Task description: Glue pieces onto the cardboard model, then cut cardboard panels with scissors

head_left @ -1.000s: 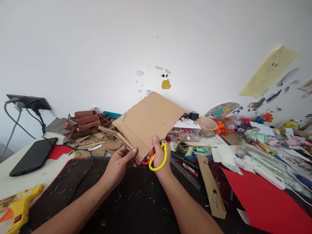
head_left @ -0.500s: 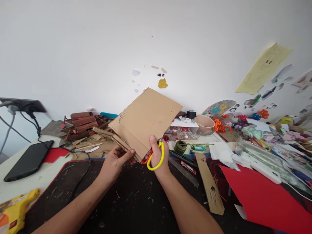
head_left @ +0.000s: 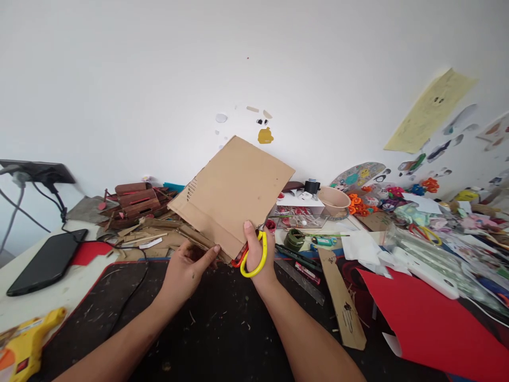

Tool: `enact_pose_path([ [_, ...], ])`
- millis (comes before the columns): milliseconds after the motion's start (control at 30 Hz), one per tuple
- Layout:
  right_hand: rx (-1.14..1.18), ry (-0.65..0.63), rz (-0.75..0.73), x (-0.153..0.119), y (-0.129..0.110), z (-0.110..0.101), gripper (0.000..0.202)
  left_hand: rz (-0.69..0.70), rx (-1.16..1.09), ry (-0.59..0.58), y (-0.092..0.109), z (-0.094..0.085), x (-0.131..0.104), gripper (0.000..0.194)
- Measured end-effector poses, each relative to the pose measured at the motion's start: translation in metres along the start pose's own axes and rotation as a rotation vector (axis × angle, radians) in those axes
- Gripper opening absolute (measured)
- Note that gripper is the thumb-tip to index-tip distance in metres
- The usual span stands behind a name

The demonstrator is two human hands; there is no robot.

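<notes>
A squarish piece of brown cardboard is held up at a slant over the dark mat, its lower left edge torn and ribbed. My left hand pinches its lower edge, thumb on the front face, fingers hidden behind, where a folded strip of cardboard shows. My right hand grips the lower right side with the thumb on top. In that same hand is a pair of scissors with one yellow and one red handle loop; the blades are hidden behind the cardboard.
A yellow glue gun and a black phone lie at left. Cardboard scraps and a brown model stand behind. At right are a cardboard strip, a ruler, red paper and a bowl.
The cardboard has shifted slightly left and up, tilting a little in my hands. Both hands keep their hold, and the scissors stay in my right hand.
</notes>
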State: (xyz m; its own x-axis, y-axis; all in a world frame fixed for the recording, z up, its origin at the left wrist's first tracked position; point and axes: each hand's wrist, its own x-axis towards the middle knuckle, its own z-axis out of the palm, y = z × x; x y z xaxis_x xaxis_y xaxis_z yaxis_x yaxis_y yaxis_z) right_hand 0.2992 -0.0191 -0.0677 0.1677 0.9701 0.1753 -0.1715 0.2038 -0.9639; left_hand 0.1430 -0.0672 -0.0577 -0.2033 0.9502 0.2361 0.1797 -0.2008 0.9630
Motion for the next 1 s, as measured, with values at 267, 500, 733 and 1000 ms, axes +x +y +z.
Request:
enact_pose_path([
  [267, 0.038, 0.004, -0.055, -0.002, -0.009, 0.003, 0.044, 0.265, 0.083, -0.103, -0.002, 0.005, -0.008, 0.023],
  [500, 0.061, -0.003, -0.068, 0.004, -0.012, 0.001, 0.04, 0.3, 0.079, -0.103, 0.01, -0.004, -0.018, 0.017],
  [733, -0.069, -0.069, -0.063, 0.001, -0.003, 0.008, 0.031, 0.001, -0.165, 0.011, 0.032, -0.013, -0.005, 0.04],
  [1000, 0.048, -0.176, -0.076, 0.0, 0.0, 0.011, 0.036, 0.047, -0.418, 0.16, 0.097, 0.014, -0.019, 0.02],
])
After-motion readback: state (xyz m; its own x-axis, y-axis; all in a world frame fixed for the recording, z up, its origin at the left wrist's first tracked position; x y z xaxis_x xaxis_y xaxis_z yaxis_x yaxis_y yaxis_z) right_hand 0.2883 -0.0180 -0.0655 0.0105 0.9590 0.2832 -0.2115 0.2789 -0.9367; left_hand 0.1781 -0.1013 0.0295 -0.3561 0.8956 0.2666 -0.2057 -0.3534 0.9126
